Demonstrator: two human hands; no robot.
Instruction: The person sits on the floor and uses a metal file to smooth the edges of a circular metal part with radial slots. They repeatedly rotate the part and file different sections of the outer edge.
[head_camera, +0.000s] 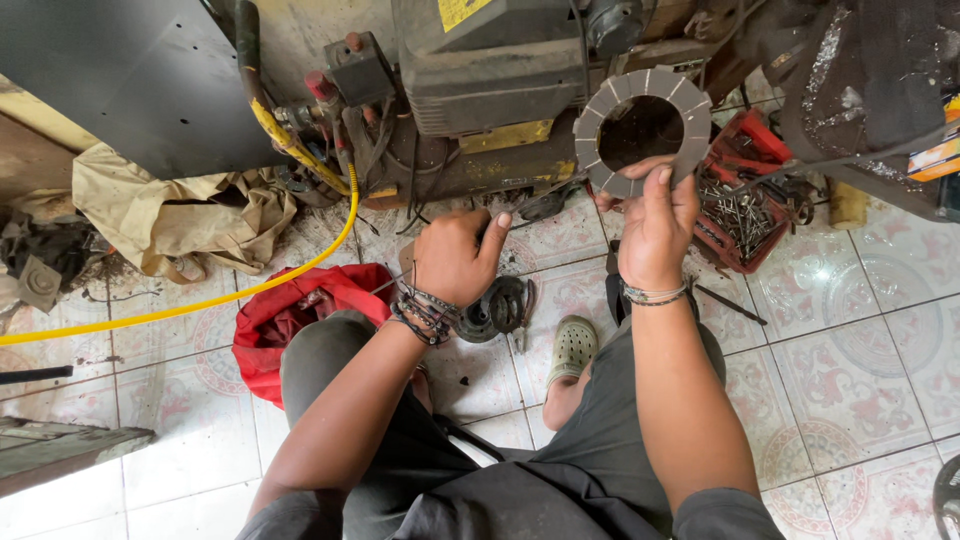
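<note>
Knees: person is squatting on the tiled floor (850, 380), one clog (572, 347) showing; all places below are reckoned from the hub.
Hub: dark round hub (497, 308) is lying on the tile between the knees, apparently stripped; no ring is sitting on it.
Left hand: left hand (452, 258) is hovering just above and left of the hub, curled closed around something small; what it is gripping I cannot tell.
Right hand: right hand (657, 222) is pinching the grey ring (642, 130) by its lower rim, holding it up beyond and right of the hub.
Ring: slotted face is being shown to the camera; looks like inspection, refitting not yet begun.
Tray: red tray (745, 190) of loose metal bits is sitting right of the hub.
Far: yellow hose (200, 302) is trailing off left; machine (490, 70) is standing behind the hub.
</note>
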